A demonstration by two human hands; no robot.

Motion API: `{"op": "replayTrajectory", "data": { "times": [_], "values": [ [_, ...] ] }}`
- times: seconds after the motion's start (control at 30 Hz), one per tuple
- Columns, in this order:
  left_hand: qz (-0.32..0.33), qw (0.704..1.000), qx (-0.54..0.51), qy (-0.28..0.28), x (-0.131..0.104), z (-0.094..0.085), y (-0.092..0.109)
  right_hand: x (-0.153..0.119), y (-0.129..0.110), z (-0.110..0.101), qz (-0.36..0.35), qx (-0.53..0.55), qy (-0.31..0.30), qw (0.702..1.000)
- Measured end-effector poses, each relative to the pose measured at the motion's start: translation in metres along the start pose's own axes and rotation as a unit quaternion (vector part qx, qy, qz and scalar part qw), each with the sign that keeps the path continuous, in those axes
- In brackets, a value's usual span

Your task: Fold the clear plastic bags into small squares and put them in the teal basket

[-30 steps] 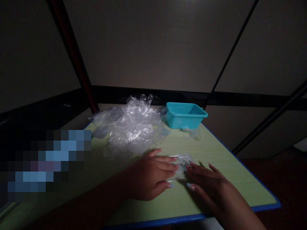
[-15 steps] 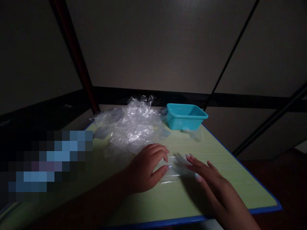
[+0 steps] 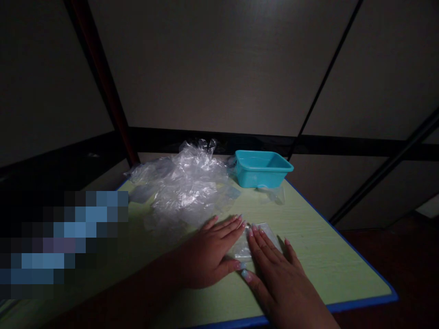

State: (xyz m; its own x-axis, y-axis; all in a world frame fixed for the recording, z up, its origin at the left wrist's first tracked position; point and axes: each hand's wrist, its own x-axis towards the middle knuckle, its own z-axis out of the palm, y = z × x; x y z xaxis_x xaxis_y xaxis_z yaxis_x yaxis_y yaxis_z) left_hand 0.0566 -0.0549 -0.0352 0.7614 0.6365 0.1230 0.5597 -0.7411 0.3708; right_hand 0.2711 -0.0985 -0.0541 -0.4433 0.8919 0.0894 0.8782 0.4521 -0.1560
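A small clear plastic bag lies flat on the table near its front, partly covered by my hands. My left hand rests on its left side with fingers stretched out. Over its right part lies my right hand, palm down, fingers extended. The two thumbs nearly meet at the bag's near edge. Beyond my hands, a loose heap of crumpled clear plastic bags spreads over the far left of the table.
A turquoise plastic basket stands at the far right of the table, with another clear bag in front of it. The light green tabletop has a blue edge. Panelled doors rise behind. A blurred-out patch covers the left.
Both hands have come down flat on the small bag. My right hand moved left onto it, and my left hand's curled fingers straightened out.
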Motion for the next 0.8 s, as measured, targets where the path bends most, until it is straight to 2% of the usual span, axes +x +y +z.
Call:
{"op": "replayTrajectory", "data": {
  "times": [0.37, 0.6, 0.8],
  "values": [
    [0.070, 0.997, -0.021, -0.013, -0.001, -0.003, 0.000, -0.009, 0.010, -0.008, -0.001, 0.030, -0.019, 0.999],
    [0.085, 0.996, -0.014, -0.028, 0.002, -0.009, 0.006, -0.011, 0.035, -0.010, 0.092, 0.014, 0.047, 0.995],
    [0.097, 0.995, -0.030, -0.021, 0.002, -0.005, 0.005, -0.006, 0.027, -0.006, 0.054, 0.005, 0.012, 0.998]
  ]
}}
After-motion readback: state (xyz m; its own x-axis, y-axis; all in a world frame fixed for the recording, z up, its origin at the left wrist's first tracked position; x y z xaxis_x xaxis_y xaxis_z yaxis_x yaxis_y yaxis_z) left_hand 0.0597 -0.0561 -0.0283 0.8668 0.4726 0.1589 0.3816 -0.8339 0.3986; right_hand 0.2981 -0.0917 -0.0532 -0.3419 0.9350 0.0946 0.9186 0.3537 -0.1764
